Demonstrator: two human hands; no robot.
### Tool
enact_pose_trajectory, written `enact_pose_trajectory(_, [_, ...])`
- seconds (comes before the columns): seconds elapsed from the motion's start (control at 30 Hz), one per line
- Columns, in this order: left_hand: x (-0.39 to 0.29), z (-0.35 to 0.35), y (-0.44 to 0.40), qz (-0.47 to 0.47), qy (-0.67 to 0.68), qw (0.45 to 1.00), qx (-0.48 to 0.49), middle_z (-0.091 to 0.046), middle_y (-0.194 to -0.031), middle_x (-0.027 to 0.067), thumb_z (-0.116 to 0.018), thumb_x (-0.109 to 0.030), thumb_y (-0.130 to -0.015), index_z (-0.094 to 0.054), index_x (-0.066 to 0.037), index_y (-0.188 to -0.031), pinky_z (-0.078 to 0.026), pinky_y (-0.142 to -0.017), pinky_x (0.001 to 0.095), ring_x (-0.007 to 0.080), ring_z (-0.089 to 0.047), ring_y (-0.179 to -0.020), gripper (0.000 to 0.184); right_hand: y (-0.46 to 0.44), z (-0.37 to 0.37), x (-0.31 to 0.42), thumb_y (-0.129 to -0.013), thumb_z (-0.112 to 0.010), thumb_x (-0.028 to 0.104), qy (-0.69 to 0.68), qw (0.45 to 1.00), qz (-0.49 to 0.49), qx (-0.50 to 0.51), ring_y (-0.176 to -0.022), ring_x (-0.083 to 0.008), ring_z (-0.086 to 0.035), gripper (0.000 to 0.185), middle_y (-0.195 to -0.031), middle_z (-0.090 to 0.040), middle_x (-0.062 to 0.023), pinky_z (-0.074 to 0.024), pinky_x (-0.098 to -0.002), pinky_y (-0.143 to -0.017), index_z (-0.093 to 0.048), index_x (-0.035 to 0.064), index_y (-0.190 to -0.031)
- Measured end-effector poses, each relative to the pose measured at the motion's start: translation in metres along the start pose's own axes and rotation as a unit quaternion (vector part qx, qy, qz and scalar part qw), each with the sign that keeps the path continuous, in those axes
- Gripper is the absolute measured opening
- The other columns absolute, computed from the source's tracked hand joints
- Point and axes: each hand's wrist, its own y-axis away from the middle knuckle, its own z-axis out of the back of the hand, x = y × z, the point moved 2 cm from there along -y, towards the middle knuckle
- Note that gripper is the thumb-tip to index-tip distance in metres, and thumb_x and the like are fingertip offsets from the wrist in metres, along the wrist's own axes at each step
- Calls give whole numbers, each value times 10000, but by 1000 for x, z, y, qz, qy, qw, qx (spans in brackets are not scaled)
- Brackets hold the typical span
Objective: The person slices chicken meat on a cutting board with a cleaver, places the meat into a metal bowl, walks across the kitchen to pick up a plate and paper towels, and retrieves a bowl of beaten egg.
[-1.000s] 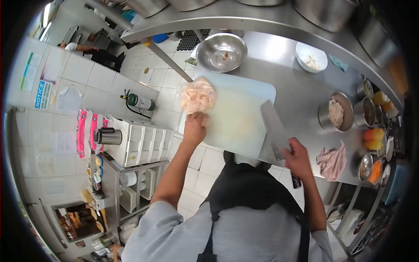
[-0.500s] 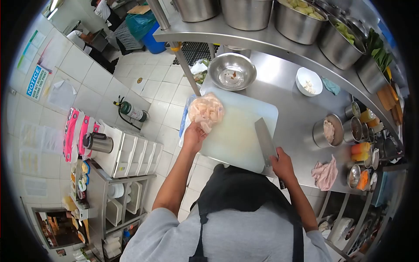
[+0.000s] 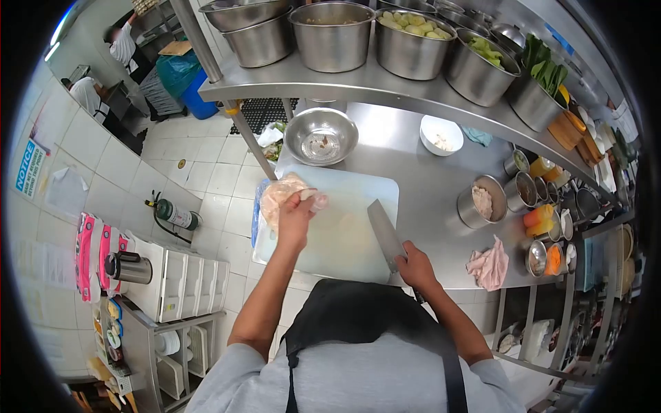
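Observation:
In the head view my left hand [image 3: 295, 221] is closed on a pale pink piece of raw meat [image 3: 319, 202] above the left part of a whitish cutting board [image 3: 344, 237]. Just behind that hand, a clear plastic bag [image 3: 277, 198] of similar raw meat rests on the board's far left corner. My right hand [image 3: 414, 266] grips the handle of a cleaver [image 3: 385, 234]. Its broad blade lies flat or nearly so over the board's right side, pointing away from me. I cannot tell whether the blade touches the board.
Beyond the board stands a metal bowl [image 3: 321, 138]. A white bowl [image 3: 441, 135], a pot [image 3: 482, 201] holding meat and a pink cloth [image 3: 489, 263] occupy the steel counter. Overhead, a steel shelf [image 3: 310, 91] carries several pots. Two people are in the far left background.
My left hand has moved from the bag's near edge up over the board and now has a meat piece in it. The camera view has shifted; my right hand still holds the cleaver.

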Motion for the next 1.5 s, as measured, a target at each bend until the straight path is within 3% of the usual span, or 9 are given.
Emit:
enact_pose_trajectory(0.13, [-9, -14, 23, -161, -174, 970, 43, -791, -1065, 63, -591, -66, -1071, -723, -23, -1244, -613, -905, 326, 148, -751, -984, 222, 1, -1, -4, -954, -685, 175, 3, 1000, 23, -13, -966, -559, -680, 325, -981, -712, -332, -538, -614, -846, -554, -19, -1178])
enact_pose_trajectory(0.17, [16, -11, 23, -238, -309, 921, 26, -808, -1093, 47, -613, -88, -1053, -723, -49, -1319, -577, -1033, 380, 189, -759, -1006, 291, 1, -1, -3, -953, -684, 172, -1, 1000, 20, -11, -963, -562, -679, 318, -981, -712, -334, -538, -615, -847, -553, -20, -1170])
enact_pose_trajectory(0.27, [56, -44, 53, -365, -556, 722, 192, -714, -1411, 142, -664, -189, -1030, -620, -106, -1514, -410, -1218, 574, 323, -647, -1343, 493, -2, -2, -5, -949, -678, 160, 4, 1000, 27, -13, -949, -565, -679, 309, -969, -710, -339, -538, -620, -845, -548, -20, -1163])
enact_pose_trajectory(0.37, [117, -46, 75, -264, -660, 640, 293, -416, -1708, 189, -691, -304, -1009, -452, -160, -1656, -185, -1255, 749, 421, -317, -1610, 705, -5, -2, -13, -955, -667, 151, 1, 999, 35, -1, -964, -557, -678, 302, -992, -708, -331, -538, -616, -846, -544, -12, -1177])
enact_pose_trajectory(0.47, [123, -21, 54, -208, -669, 677, 228, -171, -1810, 176, -675, -375, -1019, -300, -180, -1728, -97, -1215, 833, 453, -107, -1667, 825, 1, 7, -6, -973, -658, 152, 34, 997, 62, -8, -1006, -542, -676, 292, -1049, -702, -309, -537, -607, -861, -545, 4, -1198])
enact_pose_trajectory(0.5, [115, -16, 53, -245, -694, 663, 138, -390, -1707, 197, -688, -333, -998, -440, -158, -1647, -197, -1206, 800, 455, -224, -1630, 716, 6, 11, 1, -981, -655, 154, 51, 996, 75, -14, -1021, -536, -675, 289, -1071, -699, -301, -537, -604, -867, -545, 9, -1205])
enact_pose_trajectory(0.63, [98, -7, 50, -352, -624, 689, 110, -652, -1375, 134, -760, -161, -901, -672, -107, -1341, -398, -1101, 591, 392, -496, -1443, 452, 25, 17, 22, -1001, -656, 138, 58, 997, 49, -13, -1010, -520, -676, 226, -1115, -680, -274, -532, -594, -875, -543, 16, -1154])
enact_pose_trajectory(0.77, [111, -52, 57, -381, -496, 732, 270, -675, -1222, 67, -770, -117, -896, -730, -116, -1169, -446, -1015, 515, 321, -570, -1286, 276, 33, 18, 39, -998, -639, 120, 95, 993, 55, 30, -965, -502, -693, 219, -1110, -681, -259, -557, -592, -842, -544, 11, -1163])
enact_pose_trajectory(1.5, [132, -62, 48, -336, -520, 741, 260, -689, -1157, 58, -800, -97, -848, -788, -118, -1053, -477, -987, 486, 323, -602, -1197, 207, -25, -14, 44, -1012, -596, 118, 120, 987, 34, 101, -1027, -518, -701, 273, -1119, -699, -324, -549, -602, -889, -507, -33, -1221])
